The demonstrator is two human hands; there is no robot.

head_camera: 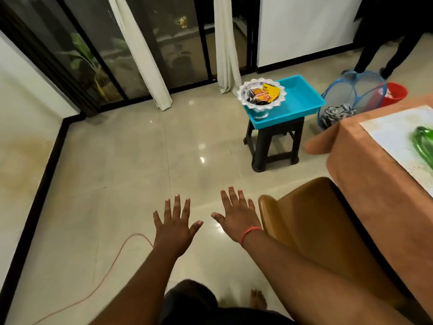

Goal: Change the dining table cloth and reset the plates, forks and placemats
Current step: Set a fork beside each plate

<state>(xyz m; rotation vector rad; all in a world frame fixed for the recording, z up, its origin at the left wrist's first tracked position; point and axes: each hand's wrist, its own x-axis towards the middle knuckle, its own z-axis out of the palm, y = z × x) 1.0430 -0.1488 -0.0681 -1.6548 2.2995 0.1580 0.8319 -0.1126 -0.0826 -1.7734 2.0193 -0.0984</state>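
Observation:
My left hand (174, 222) and my right hand (237, 213) are stretched out side by side over the tiled floor, palms down, fingers spread, holding nothing. A red band circles the right wrist. At the right edge stands the dining table under a brown cloth (365, 174). A pale placemat (398, 137) lies on it with a green glass item (424, 143) on top, cut off by the frame. A tan chair (311, 221) stands against the table, just right of my right hand.
A teal tray (302, 97) sits on a black stool (274, 146), with a silver bowl (259, 96) of packets in it. Behind are a blue mesh hamper (351, 95), a red bucket (396, 93) and a person's legs (384, 50). An orange cord (110, 270) crosses the floor.

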